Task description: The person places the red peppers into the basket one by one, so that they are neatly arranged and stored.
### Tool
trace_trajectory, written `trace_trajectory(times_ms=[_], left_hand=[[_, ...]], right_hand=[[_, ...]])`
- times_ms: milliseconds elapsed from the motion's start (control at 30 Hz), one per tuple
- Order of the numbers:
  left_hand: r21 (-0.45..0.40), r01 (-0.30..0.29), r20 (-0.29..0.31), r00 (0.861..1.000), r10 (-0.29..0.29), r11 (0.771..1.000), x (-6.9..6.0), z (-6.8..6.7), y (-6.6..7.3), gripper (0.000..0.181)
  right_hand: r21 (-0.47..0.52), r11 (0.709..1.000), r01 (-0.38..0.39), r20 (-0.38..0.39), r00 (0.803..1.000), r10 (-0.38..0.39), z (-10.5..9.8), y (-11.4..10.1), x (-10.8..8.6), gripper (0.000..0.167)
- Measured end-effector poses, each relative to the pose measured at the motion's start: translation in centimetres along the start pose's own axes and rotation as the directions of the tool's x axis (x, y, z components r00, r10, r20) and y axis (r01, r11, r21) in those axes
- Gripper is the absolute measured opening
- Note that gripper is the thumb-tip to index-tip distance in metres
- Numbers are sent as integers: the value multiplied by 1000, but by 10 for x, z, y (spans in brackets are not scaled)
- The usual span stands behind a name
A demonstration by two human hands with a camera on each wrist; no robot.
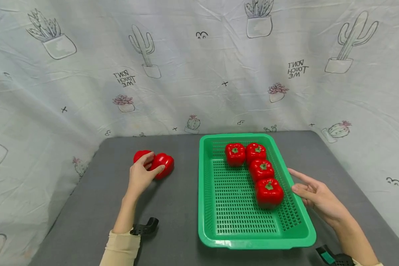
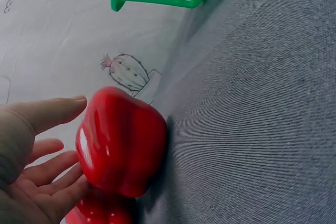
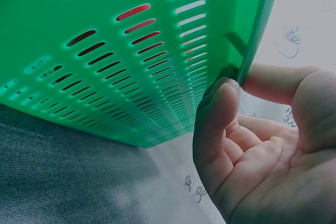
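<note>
Two red bell peppers touch on the left of the table; my left hand (image 1: 140, 177) is at the nearer one (image 1: 164, 164), thumb on one side and fingers on the other. In the left wrist view that pepper (image 2: 123, 142) stands beside the relaxed fingers of my left hand (image 2: 39, 169), with a gap at the thumb. Part of the other pepper (image 1: 140, 154) is hidden behind my hand. My right hand (image 1: 324, 201) grips the right rim of the green basket (image 1: 256, 244). In the right wrist view, the fingers of my right hand (image 3: 257, 156) pinch the basket's edge (image 3: 257, 35).
Inside the basket, several red peppers (image 1: 268, 192) stand along its back and right side. Grey cloth (image 1: 179, 207) covers the table, with a bare stretch between the left peppers and the basket. A patterned white curtain (image 1: 199, 74) hangs behind.
</note>
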State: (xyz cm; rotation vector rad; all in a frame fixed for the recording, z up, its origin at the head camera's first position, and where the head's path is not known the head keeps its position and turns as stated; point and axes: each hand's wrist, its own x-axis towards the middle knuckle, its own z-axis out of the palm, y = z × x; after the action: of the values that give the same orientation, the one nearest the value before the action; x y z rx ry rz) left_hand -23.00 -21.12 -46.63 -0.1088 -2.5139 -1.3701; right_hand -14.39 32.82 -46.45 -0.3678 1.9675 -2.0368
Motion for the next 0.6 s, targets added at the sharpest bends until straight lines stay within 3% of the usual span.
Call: trace_trajectory(times_ms=[233,433,600], left_hand=[[22,-3,55,999,2,1000,0,11,2,68],[93,-29,68,997,23,995,2,18,3,72],[107,-17,68,998,9,994,2,21,4,77]], right_hand=[[8,1000,-23,-1,1000,23,-1,1,-3,57],[45,999,-21,4,1000,21,0,0,-1,58],[43,999,-12,11,1000,11,0,-2,0,58]])
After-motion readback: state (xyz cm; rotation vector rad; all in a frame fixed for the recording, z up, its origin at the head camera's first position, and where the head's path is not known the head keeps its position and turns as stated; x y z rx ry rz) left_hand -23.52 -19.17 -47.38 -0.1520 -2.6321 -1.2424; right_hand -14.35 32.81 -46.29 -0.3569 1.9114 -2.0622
